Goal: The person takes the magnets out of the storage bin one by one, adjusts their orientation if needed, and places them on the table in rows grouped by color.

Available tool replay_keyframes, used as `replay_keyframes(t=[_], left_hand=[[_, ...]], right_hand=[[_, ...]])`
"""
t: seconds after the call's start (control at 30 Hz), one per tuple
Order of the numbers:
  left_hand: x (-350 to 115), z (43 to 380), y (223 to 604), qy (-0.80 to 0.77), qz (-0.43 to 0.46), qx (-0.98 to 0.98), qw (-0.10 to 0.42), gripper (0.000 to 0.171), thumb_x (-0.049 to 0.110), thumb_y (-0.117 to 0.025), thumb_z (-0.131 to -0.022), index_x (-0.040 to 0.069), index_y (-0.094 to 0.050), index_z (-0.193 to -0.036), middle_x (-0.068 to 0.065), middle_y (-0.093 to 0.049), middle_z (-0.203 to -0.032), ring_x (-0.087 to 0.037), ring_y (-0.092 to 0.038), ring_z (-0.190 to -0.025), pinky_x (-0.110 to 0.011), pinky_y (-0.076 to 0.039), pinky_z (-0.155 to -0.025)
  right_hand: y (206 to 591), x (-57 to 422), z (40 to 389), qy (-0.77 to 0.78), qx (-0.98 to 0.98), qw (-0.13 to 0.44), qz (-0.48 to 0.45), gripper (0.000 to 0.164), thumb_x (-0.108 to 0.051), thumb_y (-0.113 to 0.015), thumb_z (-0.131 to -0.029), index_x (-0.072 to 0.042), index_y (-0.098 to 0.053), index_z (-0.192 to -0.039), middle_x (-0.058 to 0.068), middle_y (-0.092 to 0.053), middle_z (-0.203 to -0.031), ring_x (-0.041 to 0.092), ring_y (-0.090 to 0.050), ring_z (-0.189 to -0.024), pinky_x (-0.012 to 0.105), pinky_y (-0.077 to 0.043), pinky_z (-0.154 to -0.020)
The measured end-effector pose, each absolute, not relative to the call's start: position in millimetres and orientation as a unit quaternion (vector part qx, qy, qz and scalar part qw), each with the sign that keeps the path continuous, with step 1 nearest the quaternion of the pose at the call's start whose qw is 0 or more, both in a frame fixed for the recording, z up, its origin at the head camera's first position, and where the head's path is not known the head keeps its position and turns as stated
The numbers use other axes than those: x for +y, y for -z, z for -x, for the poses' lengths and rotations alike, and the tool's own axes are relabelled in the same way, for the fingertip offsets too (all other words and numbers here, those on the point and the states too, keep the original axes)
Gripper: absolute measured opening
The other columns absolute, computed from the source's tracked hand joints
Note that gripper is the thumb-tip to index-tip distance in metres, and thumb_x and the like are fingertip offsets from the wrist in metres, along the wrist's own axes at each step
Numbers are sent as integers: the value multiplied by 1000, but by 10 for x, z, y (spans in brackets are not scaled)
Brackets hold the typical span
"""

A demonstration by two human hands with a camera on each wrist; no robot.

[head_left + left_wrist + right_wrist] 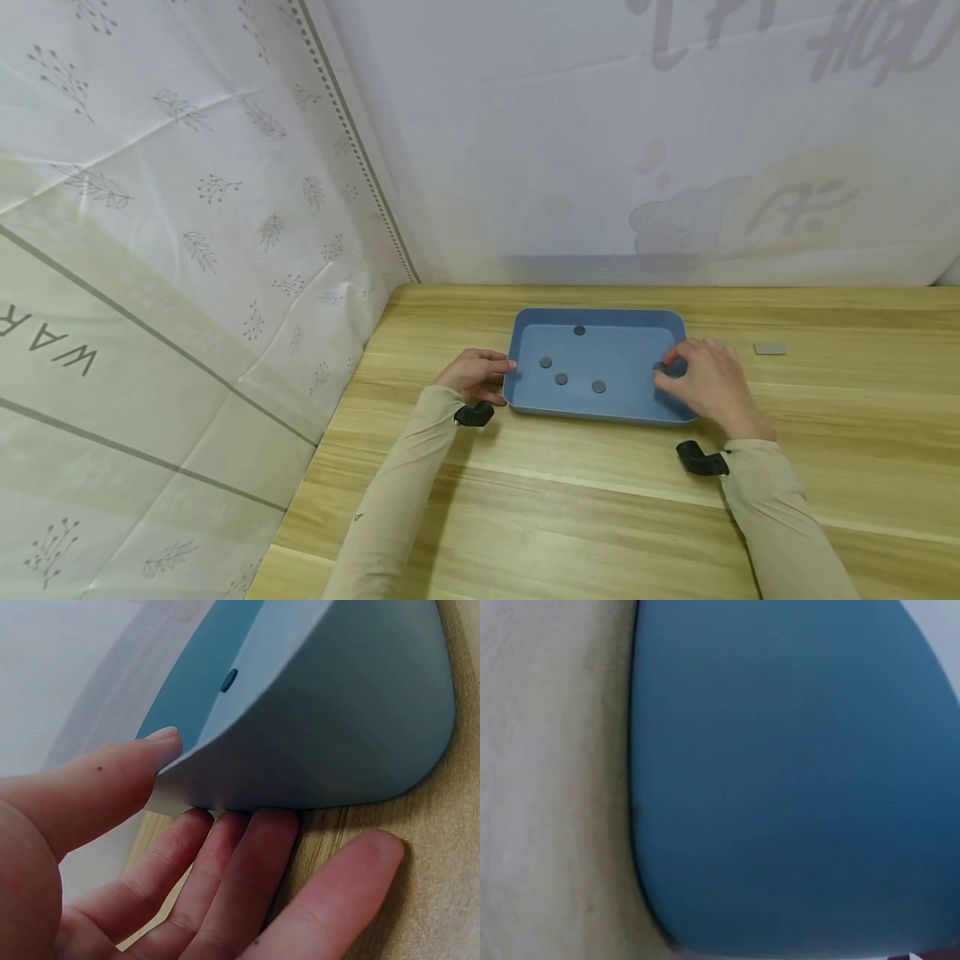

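Observation:
A shallow blue tray lies on the wooden table, its long side facing me. At its left end my left hand grips the wall; in the left wrist view the thumb lies over the rim while several fingers bear on the outside. My right hand reaches over the right end and pinches a small dark grey disc between thumb and forefinger. Several similar discs lie spread on the tray floor. The right wrist view is filled mostly by the tray's outer wall.
A flat light-grey rectangular piece lies on the table right of the tray. Behind the table hangs a pale printed sheet, and a patterned one covers the left side. Each sleeve cuff carries a black wrist device.

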State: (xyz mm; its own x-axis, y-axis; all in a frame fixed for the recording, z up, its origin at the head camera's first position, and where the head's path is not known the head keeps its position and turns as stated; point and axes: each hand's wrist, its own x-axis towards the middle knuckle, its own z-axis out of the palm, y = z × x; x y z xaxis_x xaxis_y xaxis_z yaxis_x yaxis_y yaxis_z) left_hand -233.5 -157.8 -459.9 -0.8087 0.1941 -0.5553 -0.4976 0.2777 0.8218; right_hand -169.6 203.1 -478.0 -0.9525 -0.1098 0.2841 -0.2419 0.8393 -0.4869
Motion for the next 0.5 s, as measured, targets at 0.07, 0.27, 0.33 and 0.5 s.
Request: replay_keyframes(t=[0.07,0.27,0.33,0.5], left_hand=[[-1576,2331,4592,-593,102,744,292,43,16,-69,-90,0,-57,-128,-20,-67,-118,-23,-70,-90,-42,-62,-67],[-1574,2326,4585,-593,101,744,291,42,17,-69,-90,0,-58,-127,-19,-66,-119,-23,-70,-92,-42,-62,-68],[-1572,2326,4587,-593,100,744,290,43,17,-69,-90,0,-57,-128,-19,-66,-120,-24,-69,-93,-43,-62,-68],[-1568,2332,4597,-594,102,743,290,43,16,-69,-90,-1,-57,-128,-19,-66,-119,-23,-69,-92,-42,-62,-67]], right_hand=[[4774,2033,1693,-267,-951,128,-92,18,-24,-72,-79,-8,-73,-86,11,-71,-92,32,-56,-89,46,-35,-75],[4760,2038,1685,-276,-945,148,-94,16,-24,-72,-78,-10,-72,-84,9,-72,-87,32,-59,-84,49,-40,-78],[4759,2044,1682,-280,-943,152,-95,15,-24,-73,-78,-10,-72,-84,7,-72,-85,31,-61,-82,51,-41,-79],[4751,2067,1663,-286,-942,149,-91,14,-25,-73,-79,-12,-72,-85,4,-72,-80,25,-61,-72,41,-46,-67]])
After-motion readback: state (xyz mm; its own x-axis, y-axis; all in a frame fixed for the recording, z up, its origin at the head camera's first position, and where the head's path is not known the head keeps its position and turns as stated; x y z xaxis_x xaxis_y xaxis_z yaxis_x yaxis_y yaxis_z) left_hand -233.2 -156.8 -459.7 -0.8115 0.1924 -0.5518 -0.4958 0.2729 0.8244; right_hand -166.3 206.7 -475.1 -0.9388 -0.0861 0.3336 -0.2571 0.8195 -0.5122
